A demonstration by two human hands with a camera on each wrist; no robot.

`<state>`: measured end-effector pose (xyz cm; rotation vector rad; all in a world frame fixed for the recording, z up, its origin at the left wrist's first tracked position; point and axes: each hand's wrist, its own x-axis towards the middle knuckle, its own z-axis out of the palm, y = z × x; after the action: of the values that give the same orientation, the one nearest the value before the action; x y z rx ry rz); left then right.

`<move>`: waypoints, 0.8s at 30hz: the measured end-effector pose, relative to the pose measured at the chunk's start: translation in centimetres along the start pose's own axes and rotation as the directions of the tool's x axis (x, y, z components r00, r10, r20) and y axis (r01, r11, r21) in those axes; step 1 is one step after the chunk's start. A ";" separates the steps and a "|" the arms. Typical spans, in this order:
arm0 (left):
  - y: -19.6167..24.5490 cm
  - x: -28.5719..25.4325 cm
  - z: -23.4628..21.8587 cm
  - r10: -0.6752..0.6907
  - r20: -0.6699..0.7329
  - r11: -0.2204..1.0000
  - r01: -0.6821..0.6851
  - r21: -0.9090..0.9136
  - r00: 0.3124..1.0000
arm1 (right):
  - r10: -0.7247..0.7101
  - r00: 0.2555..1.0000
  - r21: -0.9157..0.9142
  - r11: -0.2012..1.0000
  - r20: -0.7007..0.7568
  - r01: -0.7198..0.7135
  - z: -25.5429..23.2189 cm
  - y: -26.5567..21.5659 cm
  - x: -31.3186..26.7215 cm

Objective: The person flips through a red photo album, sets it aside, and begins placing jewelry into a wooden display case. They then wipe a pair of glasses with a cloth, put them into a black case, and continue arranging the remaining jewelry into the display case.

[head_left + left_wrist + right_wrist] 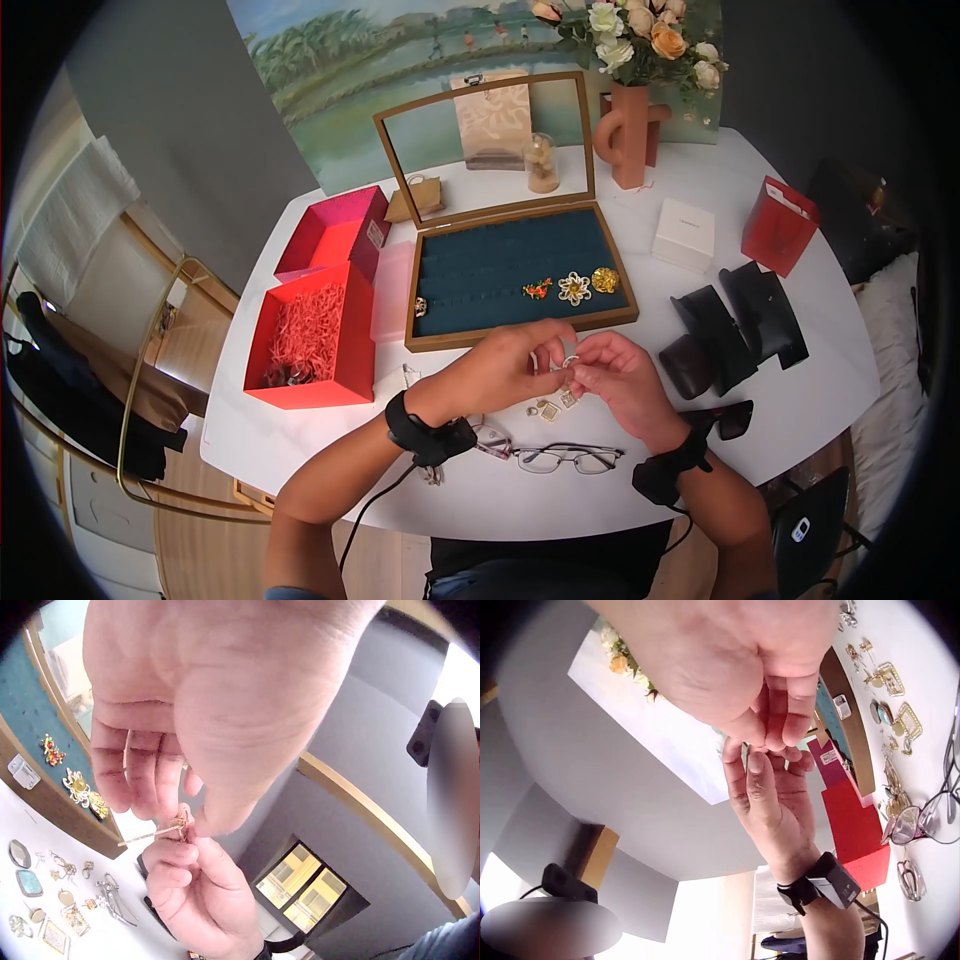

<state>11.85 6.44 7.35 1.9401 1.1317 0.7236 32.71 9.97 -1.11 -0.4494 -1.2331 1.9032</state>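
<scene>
Both hands meet above the table just in front of the display case. The left hand [510,368] and the right hand [622,385] pinch a small gold-coloured piece of jewellery [182,823] between their fingertips; a thin sparkling bar sticks out from it in the left wrist view. Under the hands lie square gold-edged pieces [550,411] and other small jewellery. Behind them the wooden case [512,336] stands with its glass lid raised; on its dark green lining sit a red-and-gold brooch [537,289], a flower brooch [574,289], a gold brooch [605,280] and a small piece at left.
Two pairs of glasses [568,459] lie near the front edge. At left are a red box [350,345] with shredded paper and a pink-and-red box [300,240]. Rightward are a white box [684,235], red bag [779,228], black cases [765,310] and sunglasses [735,420]. A vase [629,140] stands behind.
</scene>
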 end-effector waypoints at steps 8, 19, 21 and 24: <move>-0.6 -0.2 0.2 0.012 -0.087 0.999 -0.009 0.036 0.996 | -0.038 0.999 -0.085 0.996 -0.013 0.036 0.7 -0.4 -0.1; -1.7 -0.2 -0.8 0.152 -0.116 0.970 -0.125 0.209 0.982 | -0.049 0.998 -0.085 0.995 -0.046 0.045 0.7 -0.2 -0.1; -2.8 0.1 -2.2 0.096 -0.186 0.990 -0.075 0.118 0.978 | -0.060 0.996 -0.084 0.995 -0.069 0.054 0.7 -0.4 -0.1; -3.8 0.8 -5.4 -0.060 -0.268 0.992 0.086 0.088 0.962 | -0.022 0.997 -0.081 0.997 -0.070 0.016 0.5 -0.4 -0.1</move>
<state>6.36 10.07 7.24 1.9112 1.4173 0.9226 32.58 9.67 -0.54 -0.5413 -1.2667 1.8108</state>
